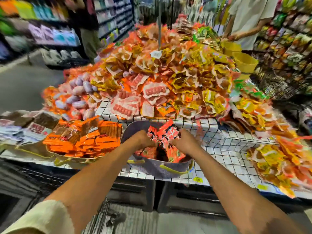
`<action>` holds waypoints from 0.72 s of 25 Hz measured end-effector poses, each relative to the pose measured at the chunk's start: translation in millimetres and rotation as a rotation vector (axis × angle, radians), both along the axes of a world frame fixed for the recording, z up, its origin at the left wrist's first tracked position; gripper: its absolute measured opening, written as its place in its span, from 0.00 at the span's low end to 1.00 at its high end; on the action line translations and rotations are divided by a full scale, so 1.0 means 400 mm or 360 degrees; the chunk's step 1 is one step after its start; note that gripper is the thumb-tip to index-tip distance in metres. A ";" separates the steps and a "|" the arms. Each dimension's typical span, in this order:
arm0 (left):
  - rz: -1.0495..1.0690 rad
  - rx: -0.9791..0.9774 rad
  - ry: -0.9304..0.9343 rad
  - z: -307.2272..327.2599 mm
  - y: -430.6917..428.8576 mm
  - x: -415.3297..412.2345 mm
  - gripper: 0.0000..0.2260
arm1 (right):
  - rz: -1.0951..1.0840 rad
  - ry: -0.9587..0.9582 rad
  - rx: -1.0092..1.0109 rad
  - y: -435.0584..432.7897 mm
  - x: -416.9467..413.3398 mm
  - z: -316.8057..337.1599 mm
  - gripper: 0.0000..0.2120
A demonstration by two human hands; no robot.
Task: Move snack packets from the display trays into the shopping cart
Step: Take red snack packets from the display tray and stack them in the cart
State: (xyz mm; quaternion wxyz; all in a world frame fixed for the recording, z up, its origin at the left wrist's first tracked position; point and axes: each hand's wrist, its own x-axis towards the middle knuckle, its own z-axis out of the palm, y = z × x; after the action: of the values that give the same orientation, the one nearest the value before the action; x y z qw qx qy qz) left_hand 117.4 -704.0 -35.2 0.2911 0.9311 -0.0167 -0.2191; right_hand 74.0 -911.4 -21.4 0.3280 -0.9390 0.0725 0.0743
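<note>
2 hands are down inside the grey basket (162,170) on the counter (217,149). The left hand (143,140) is curled round red-orange packets (166,134) at the basket's left side. The right hand (184,141) grips packets at its right side. The cart (99,215) edge shows below the basket.

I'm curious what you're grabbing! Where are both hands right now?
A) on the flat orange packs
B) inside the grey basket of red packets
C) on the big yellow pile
B: the left hand and the right hand both reach into the grey basket, fingers curled on red packets.
</note>
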 end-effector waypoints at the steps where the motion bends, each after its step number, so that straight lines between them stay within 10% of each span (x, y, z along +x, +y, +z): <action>1: -0.0025 0.0127 0.0027 -0.012 -0.007 0.003 0.21 | 0.0050 0.0089 -0.0128 0.008 0.012 -0.020 0.26; 6: -0.0115 0.0614 0.0186 -0.033 -0.019 -0.008 0.18 | 0.0237 0.0426 -0.0601 0.027 0.027 -0.069 0.19; 12: 0.0010 0.0716 0.0287 -0.039 -0.019 -0.001 0.54 | 0.0425 0.0116 -0.0861 0.021 0.006 -0.081 0.17; 18: -0.0112 0.0637 -0.0322 0.034 0.027 -0.082 0.24 | 0.0563 -0.0044 -0.0662 0.029 -0.002 -0.015 0.16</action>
State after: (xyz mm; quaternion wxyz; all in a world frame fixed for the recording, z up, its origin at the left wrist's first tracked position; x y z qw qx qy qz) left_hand 84.7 -693.2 -21.5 0.0896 0.9864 -0.0345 -0.1334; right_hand 73.4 -899.7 -27.3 0.1108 -0.9851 -0.0834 0.1013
